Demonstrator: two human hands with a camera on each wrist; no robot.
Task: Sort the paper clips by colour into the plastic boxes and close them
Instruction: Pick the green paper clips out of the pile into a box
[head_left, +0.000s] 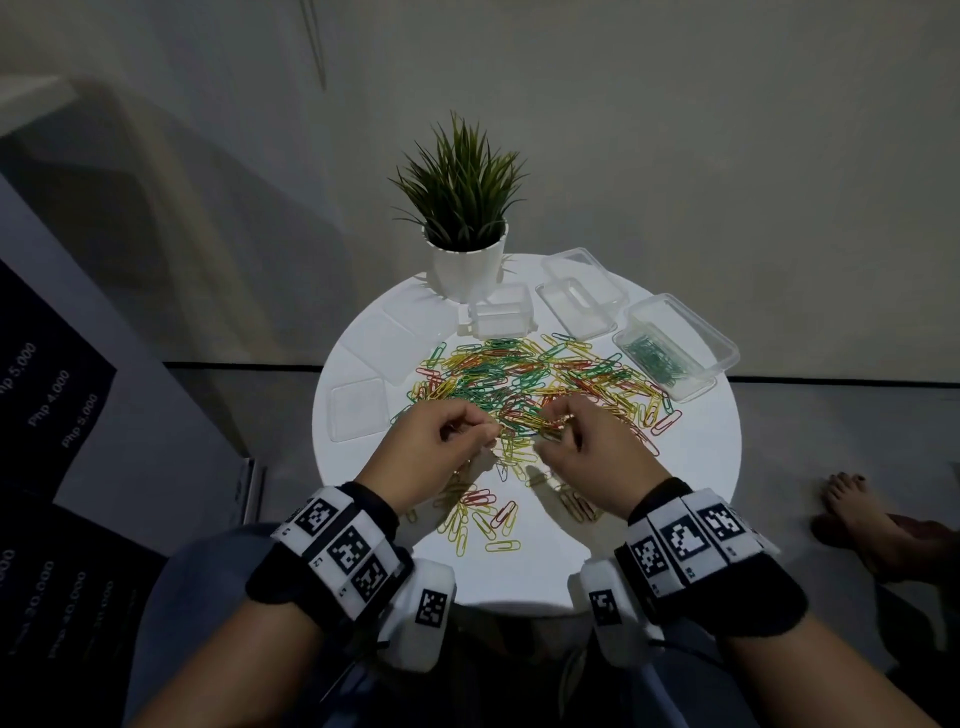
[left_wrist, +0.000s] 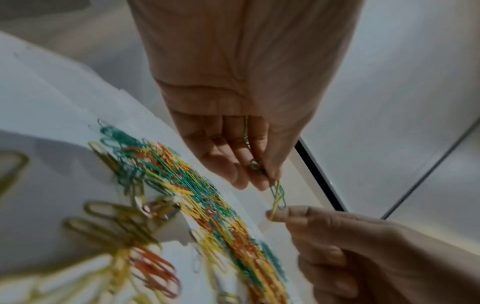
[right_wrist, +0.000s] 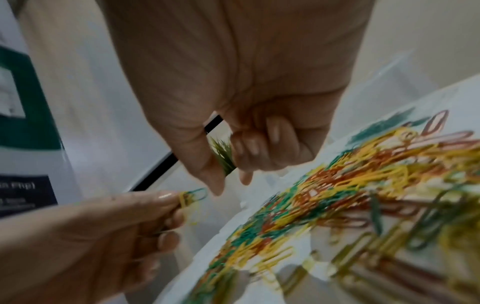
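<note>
A: Report the condition of the hands.

B: Left hand (left_wrist: 233, 123): thumb and forefinger pinch a green clip (left_wrist: 279, 195) hooked to a yellow clip (left_wrist: 275, 207). Right hand (left_wrist: 350, 246): fingertips pinch the yellow clip's other end. Both hands are close together above the near part of the clip pile (head_left: 524, 384).

A: Location of task items?

B: The mixed pile lies mid-tabletop (head_left: 675, 493). A clear box of green clips (head_left: 675, 353) sits at the right rim, lid off. Two more clear boxes (head_left: 501, 312) stand behind the pile, beside a potted plant (head_left: 462, 218). Loose lids (head_left: 358, 415) lie left.
</note>
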